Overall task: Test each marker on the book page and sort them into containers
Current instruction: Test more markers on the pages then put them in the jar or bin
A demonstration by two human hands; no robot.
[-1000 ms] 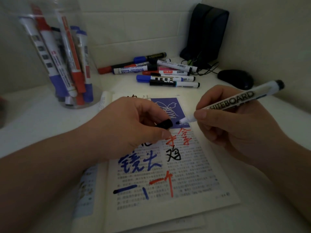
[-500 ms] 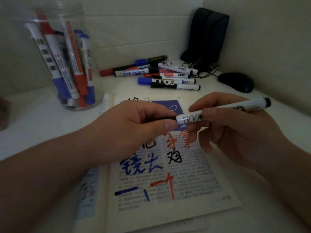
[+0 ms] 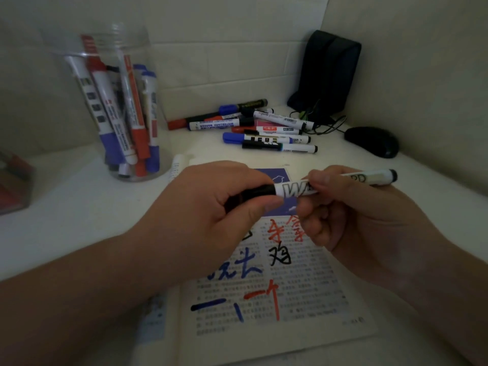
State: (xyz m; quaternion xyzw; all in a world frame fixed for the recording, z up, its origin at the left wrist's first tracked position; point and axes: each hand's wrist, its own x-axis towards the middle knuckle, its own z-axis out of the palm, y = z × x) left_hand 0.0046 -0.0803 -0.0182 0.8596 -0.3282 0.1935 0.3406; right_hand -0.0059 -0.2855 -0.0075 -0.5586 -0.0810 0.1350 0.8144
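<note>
Head view: both forearms are reaching in from the bottom edge and meeting above the open book (image 3: 303,307), which is lying flat on the white desk (image 3: 79,207). The left hand (image 3: 219,207) is turning its back toward the camera, its fingers curling round the black cap (image 3: 260,192) of a white marker (image 3: 293,190), with the thumb pressing along the cap's near side. The right hand (image 3: 356,220) is pinching the white barrel between thumb and forefinger just beside the cap, its other fingers folding loosely underneath. The marker is lying almost level between the two hands, its black tail end sticking out past the right hand.

On the barrel a large outlined "W" is showing between the hands and "RD" beyond the right fingers. The page is carrying printed text too small to read, overwritten with handwritten characters and strokes in red, blue and black.

At the back left a clear jar (image 3: 126,165) is holding red, blue and black markers upright. Behind the book a pile of loose markers (image 3: 264,128) is lying, one reading "WHITEBOARD MARKER". A black pouch (image 3: 330,75) and a black mouse (image 3: 372,141) are sitting in the right corner.
</note>
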